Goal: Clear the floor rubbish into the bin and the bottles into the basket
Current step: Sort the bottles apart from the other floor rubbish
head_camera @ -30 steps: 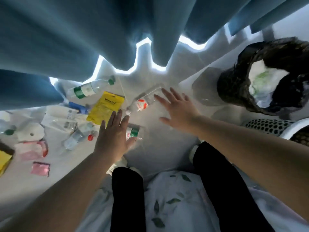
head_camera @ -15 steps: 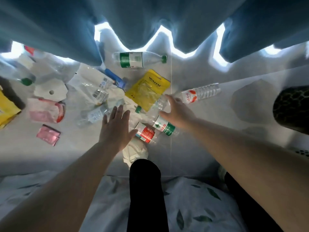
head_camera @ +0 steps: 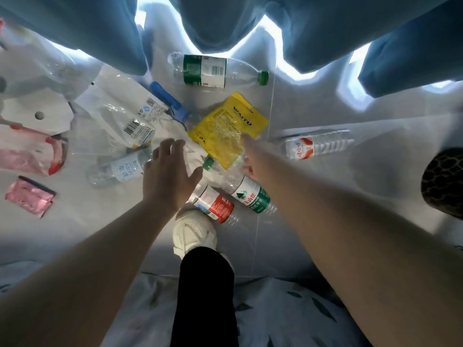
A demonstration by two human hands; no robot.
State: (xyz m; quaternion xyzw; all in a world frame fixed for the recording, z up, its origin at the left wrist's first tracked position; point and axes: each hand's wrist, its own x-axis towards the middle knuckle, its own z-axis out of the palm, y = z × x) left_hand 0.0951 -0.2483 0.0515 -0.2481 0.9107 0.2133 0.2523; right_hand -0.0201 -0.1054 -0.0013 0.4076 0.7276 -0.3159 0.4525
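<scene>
Left hand (head_camera: 167, 179) spread and empty over the litter. Right hand (head_camera: 250, 156) blurred at the yellow packet (head_camera: 228, 131), grip indeterminate. On the floor (head_camera: 75, 234): five bottles, possibly a sixth; one yellow packet; two pink wrappers (head_camera: 30, 196). The nearest green-label bottle (head_camera: 250, 196) is best grasped mid-body.

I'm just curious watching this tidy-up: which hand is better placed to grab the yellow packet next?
Right. The right hand has its fingertips at the near edge of the yellow packet, while the left hand hovers open further left, nearer the clear bottle with blue lettering.
</scene>
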